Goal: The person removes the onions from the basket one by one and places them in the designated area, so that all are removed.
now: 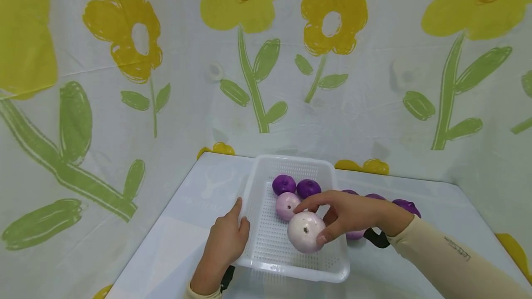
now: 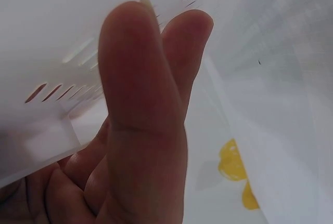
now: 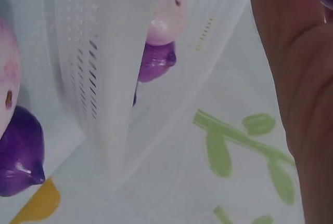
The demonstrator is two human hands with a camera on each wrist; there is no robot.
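My right hand (image 1: 353,213) grips a round onion (image 1: 305,232) between thumb and fingers, above the white plastic basket (image 1: 287,269). Its pale root end faces the head camera; a purple bit of it shows at the right wrist view's top corner. Inside the basket lie two purple onions (image 1: 284,185) and one with its pale pink end up (image 1: 287,206). My left hand (image 1: 224,239) holds the basket's left side by the rim. In the left wrist view its thumb (image 2: 140,83) is in front of the slotted wall, with curled fingers below the edge.
Several more onions (image 1: 406,206) lie on the white table (image 1: 174,216) right of the basket, partly hidden behind my right hand and forearm. A flower-printed white curtain (image 1: 353,123) stands behind the table and along its sides.
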